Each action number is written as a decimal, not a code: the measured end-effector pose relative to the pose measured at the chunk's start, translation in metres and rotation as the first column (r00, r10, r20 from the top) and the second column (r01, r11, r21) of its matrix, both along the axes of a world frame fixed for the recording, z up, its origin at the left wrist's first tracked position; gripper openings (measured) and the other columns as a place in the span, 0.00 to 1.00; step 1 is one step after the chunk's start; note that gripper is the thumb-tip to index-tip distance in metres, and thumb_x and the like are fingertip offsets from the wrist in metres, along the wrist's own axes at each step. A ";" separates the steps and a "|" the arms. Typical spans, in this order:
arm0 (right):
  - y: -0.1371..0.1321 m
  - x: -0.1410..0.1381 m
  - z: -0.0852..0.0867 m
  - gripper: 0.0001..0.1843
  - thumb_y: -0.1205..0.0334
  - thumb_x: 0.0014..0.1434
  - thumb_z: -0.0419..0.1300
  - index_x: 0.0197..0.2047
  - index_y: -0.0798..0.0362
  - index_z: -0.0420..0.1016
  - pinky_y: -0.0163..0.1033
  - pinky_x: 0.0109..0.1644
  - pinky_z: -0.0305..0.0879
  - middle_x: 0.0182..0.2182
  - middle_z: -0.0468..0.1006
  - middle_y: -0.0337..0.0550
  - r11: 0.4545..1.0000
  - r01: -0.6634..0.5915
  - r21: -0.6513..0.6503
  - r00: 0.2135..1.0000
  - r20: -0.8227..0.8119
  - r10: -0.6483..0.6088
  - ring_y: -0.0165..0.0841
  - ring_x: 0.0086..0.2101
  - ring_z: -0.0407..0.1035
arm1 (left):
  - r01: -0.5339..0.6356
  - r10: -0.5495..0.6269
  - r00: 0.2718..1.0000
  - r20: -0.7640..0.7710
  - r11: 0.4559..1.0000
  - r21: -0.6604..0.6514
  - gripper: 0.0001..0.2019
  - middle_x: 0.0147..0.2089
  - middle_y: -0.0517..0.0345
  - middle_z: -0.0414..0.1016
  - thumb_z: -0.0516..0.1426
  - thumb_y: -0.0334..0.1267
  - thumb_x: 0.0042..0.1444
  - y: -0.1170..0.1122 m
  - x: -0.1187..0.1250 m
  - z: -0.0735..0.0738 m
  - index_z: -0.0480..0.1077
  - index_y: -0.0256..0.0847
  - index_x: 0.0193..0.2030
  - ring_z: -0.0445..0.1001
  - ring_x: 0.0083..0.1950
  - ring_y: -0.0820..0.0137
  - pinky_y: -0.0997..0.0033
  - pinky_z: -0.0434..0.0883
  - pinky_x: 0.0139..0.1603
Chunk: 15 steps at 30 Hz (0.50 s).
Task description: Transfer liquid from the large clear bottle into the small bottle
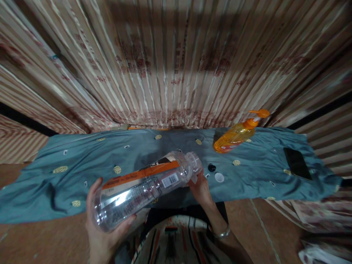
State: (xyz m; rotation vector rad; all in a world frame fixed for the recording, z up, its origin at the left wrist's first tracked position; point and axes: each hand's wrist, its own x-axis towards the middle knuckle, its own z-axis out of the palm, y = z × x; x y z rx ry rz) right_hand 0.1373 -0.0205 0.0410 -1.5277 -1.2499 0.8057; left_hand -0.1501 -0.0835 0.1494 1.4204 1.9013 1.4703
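A large clear plastic bottle (145, 190) with an orange and white label lies slantwise between my hands, its mouth pointing up to the right. Around its base curls my left hand (103, 227), thumb on one side and fingers on the other. My right hand (200, 185) grips it by the neck, partly hidden behind the plastic. No cap sits on the mouth. Close by on the cloth, right of my right hand, are a small black cap (211, 167) and a white round cap (219, 177).
Blue-green cloth with pineapple prints (96, 157) covers the narrow table. An orange pump bottle (232, 137) of yellow liquid stands at the back right. A dark phone (297, 163) lies near the right end. Striped curtains (176, 73) hang behind and at the sides.
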 end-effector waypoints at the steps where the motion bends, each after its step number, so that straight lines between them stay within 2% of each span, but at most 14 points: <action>1: 0.000 0.000 0.000 0.32 0.46 0.66 0.65 0.67 0.50 0.69 0.64 0.62 0.79 0.58 0.84 0.56 1.000 -0.004 0.008 1.000 0.001 0.004 0.54 0.58 0.81 | 0.002 -0.002 1.000 -0.010 1.000 0.005 0.59 0.73 0.45 0.70 0.76 0.65 0.36 0.000 -0.001 0.000 0.66 0.46 0.75 0.77 0.64 0.45 0.48 0.79 0.64; 4: 0.000 0.000 0.000 0.33 0.45 0.66 0.65 0.68 0.53 0.69 0.63 0.61 0.79 0.58 0.84 0.58 1.000 -0.011 0.017 1.000 0.010 0.011 0.54 0.57 0.82 | -0.006 0.006 1.000 0.004 1.000 -0.006 0.55 0.72 0.47 0.70 0.74 0.65 0.42 -0.001 0.000 0.000 0.66 0.48 0.75 0.77 0.65 0.47 0.49 0.79 0.64; 7: 0.000 0.000 -0.001 0.32 0.45 0.67 0.64 0.68 0.53 0.69 0.60 0.59 0.80 0.57 0.84 0.59 1.000 -0.005 0.024 0.999 0.035 0.004 0.54 0.57 0.82 | -0.010 0.011 0.999 0.049 1.000 -0.025 0.56 0.73 0.48 0.69 0.74 0.66 0.41 -0.002 0.005 0.002 0.65 0.51 0.76 0.76 0.64 0.47 0.48 0.80 0.63; 10: 0.000 0.000 -0.003 0.32 0.45 0.67 0.64 0.67 0.53 0.69 0.59 0.58 0.81 0.57 0.85 0.59 1.000 0.013 0.015 0.998 0.058 -0.014 0.53 0.55 0.83 | -0.012 0.013 0.998 0.060 1.000 -0.018 0.55 0.74 0.48 0.68 0.73 0.66 0.42 -0.003 0.009 0.005 0.64 0.52 0.76 0.75 0.67 0.45 0.42 0.75 0.69; 15: 0.000 0.000 -0.004 0.35 0.45 0.65 0.64 0.68 0.55 0.69 0.59 0.56 0.82 0.56 0.86 0.59 1.000 0.021 -0.002 0.998 0.064 -0.020 0.54 0.54 0.83 | 0.013 -0.013 1.000 -0.016 1.000 -0.008 0.50 0.76 0.49 0.67 0.72 0.59 0.48 -0.005 0.008 0.005 0.63 0.54 0.77 0.71 0.71 0.44 0.38 0.70 0.75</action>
